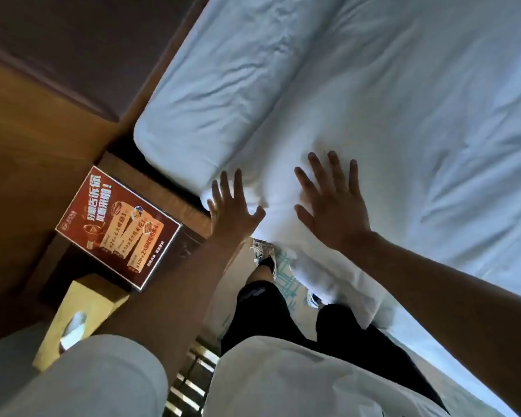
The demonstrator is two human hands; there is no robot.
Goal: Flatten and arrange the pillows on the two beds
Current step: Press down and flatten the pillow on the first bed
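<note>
At the bed's [433,130] head corner our left hand [232,212] and right hand [333,206] lay spread flat, gripping nothing, on the near pillow [280,164]; we judged flattening underway; next, smoothing outward toward its creased far end.

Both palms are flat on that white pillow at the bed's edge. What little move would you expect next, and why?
Probably a sweep of both hands outward along the pillow. The left hand and right hand lie open with spread fingers at its near end, and creases still show in the fabric around them.
</note>
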